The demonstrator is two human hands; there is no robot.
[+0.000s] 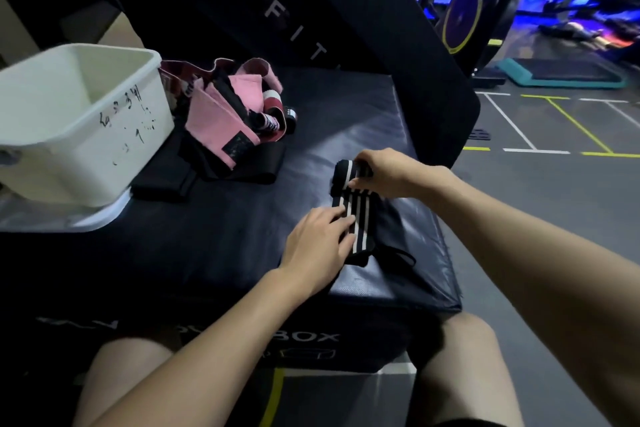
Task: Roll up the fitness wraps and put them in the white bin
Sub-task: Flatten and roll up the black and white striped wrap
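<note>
You look down from your head, close over the black box [242,236] (one wide view only), gym floor [554,184] rightward.

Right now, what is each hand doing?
Left hand: open, straight fingers pressing the flat part of the striped wrap.
Right hand: closed on the wrap's rolled end.

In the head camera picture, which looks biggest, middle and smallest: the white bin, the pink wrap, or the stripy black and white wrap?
1. white bin, plainly the largest.
2. pink wrap.
3. stripy black and white wrap, partly rolled and partly covered by both hands.

The two wraps look close, so their order is unsure.
</note>
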